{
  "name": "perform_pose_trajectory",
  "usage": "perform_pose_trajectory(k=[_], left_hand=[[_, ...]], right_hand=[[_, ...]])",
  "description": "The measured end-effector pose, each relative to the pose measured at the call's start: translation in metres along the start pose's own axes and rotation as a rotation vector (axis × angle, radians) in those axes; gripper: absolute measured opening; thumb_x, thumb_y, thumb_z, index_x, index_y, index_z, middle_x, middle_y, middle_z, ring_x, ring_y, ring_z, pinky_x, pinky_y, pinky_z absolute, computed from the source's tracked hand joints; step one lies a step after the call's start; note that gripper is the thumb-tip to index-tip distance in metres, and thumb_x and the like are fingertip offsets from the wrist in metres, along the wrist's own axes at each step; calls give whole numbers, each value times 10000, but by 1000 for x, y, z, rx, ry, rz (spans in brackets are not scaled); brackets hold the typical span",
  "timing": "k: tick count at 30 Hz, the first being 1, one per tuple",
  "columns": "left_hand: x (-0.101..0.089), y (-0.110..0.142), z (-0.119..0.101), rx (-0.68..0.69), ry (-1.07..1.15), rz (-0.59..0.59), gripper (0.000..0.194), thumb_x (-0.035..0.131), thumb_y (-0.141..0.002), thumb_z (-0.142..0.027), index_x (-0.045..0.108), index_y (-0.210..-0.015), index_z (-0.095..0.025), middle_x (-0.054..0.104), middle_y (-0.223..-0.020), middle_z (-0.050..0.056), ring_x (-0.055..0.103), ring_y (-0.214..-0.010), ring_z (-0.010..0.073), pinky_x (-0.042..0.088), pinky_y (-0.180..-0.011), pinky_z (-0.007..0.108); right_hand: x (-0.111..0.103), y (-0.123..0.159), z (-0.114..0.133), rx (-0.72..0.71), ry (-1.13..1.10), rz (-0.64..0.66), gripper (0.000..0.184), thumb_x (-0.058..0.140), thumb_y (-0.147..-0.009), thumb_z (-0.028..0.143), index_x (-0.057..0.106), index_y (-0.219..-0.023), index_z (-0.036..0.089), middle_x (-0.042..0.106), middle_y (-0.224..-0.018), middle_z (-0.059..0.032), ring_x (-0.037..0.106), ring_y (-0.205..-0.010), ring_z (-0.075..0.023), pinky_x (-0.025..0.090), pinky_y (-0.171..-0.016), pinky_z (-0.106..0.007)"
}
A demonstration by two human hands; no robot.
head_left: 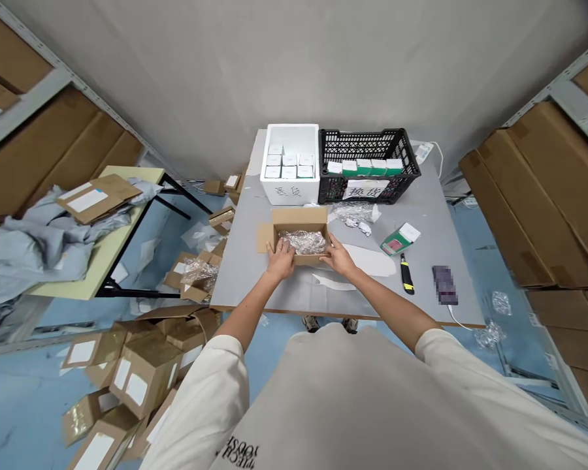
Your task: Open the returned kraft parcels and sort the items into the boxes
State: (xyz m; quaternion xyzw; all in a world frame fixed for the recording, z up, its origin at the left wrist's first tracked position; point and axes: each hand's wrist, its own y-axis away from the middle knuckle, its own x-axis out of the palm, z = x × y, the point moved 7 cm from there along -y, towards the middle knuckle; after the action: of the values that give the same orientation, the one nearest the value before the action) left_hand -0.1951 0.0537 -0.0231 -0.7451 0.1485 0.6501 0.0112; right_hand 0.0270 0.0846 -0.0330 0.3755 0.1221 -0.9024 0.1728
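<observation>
An open brown cardboard box (300, 217) lies on the grey table top (255, 274), with clear bubble wrap (301, 243) inside. My left hand (280, 258) rests on the wrap at the box's left side. Over the right wall comes my right hand (338, 256), its fingertips on the wrap. Whether either hand grips the wrap is hard to see. What lies under the wrap is hidden. Behind the box stand a white foam box (287, 191) and a black plastic crate (333, 189), both holding small white boxes.
On the table's right lie a yellow-and-black utility knife (406, 274), a green-and-white packet (399, 238) and a blurred device (444, 284). Flattened cartons (144, 372) are piled on the floor at left. Brown cartons (543, 196) fill shelving at right.
</observation>
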Motion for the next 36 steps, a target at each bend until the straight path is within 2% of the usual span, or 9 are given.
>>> perform_pose_trajectory(k=[7, 10, 13, 16, 20, 25, 30, 33, 36], left_hand=[[-1, 17, 54, -128, 29, 25, 536, 555, -903, -250, 562, -1437, -200, 333, -1662, 196, 176, -1579, 422, 17, -1195, 798], [5, 23, 57, -125, 63, 41, 593, 579, -890, -275, 528, -1475, -196, 338, -1661, 199, 185, -1576, 424, 17, -1202, 786], [5, 22, 47, -80, 106, -4, 619, 568, -907, -311, 488, -1511, -198, 353, -1657, 189, 210, -1573, 402, 33, -1228, 745], [-1, 13, 25, -24, 154, -69, 576, 514, -955, -348, 483, -1513, -209, 377, -1646, 177, 242, -1565, 384, 70, -1242, 712], [-13, -7, -23, 82, 199, -133, 510, 476, -991, -361, 516, -1479, -221, 416, -1619, 166, 268, -1553, 369, 99, -1251, 686], [-20, -33, -101, 205, 199, -124, 501, 476, -1001, -351, 508, -1481, -212, 416, -1617, 160, 278, -1547, 350, 126, -1256, 666], [-13, -58, -181, 287, 176, -63, 511, 479, -1002, -334, 491, -1498, -212, 381, -1642, 155, 265, -1556, 341, 191, -1250, 633], [-7, -71, -224, 324, 173, -52, 519, 492, -997, -324, 482, -1505, -222, 372, -1648, 147, 277, -1552, 328, 226, -1247, 597], [-3, -82, -259, 333, 183, -47, 527, 503, -993, -316, 474, -1511, -222, 380, -1640, 144, 310, -1537, 319, 265, -1240, 554]], right_hand=[[71, -35, 30, -2, 7, 33, 135, 755, -841, 304, 659, -843, 210, 271, -1706, -110, 523, -1392, -345, 495, -1087, -508], [81, -36, 34, 18, 63, 42, 181, 782, -822, 320, 671, -909, 206, 247, -1711, -119, 475, -1430, -362, 491, -1088, -521], [72, -32, 39, -32, 114, 40, 326, 785, -829, 369, 674, -1089, 207, 281, -1692, -139, 414, -1471, -364, 439, -1141, -537], [46, -23, 33, -60, 170, 10, 345, 671, -925, 398, 651, -1208, 202, 343, -1657, -157, 400, -1471, -357, 406, -1158, -546], [-9, -1, 3, 2, 256, -64, 324, 561, -979, 367, 638, -1249, 204, 400, -1617, -168, 416, -1442, -364, 408, -1130, -564], [-90, 35, -47, 82, 352, -131, 347, 540, -971, 348, 632, -1268, 195, 415, -1600, -175, 425, -1422, -372, 403, -1114, -550], [-168, 69, -103, 203, 432, -230, 413, 580, -930, 370, 603, -1306, 198, 402, -1604, -178, 396, -1421, -382, 361, -1124, -552], [-206, 83, -139, 303, 442, -284, 478, 636, -883, 390, 571, -1314, 193, 386, -1607, -200, 358, -1436, -397, 335, -1123, -566], [-229, 89, -174, 379, 423, -292, 499, 680, -848, 408, 551, -1285, 206, 375, -1610, -209, 355, -1431, -407, 316, -1117, -589]])
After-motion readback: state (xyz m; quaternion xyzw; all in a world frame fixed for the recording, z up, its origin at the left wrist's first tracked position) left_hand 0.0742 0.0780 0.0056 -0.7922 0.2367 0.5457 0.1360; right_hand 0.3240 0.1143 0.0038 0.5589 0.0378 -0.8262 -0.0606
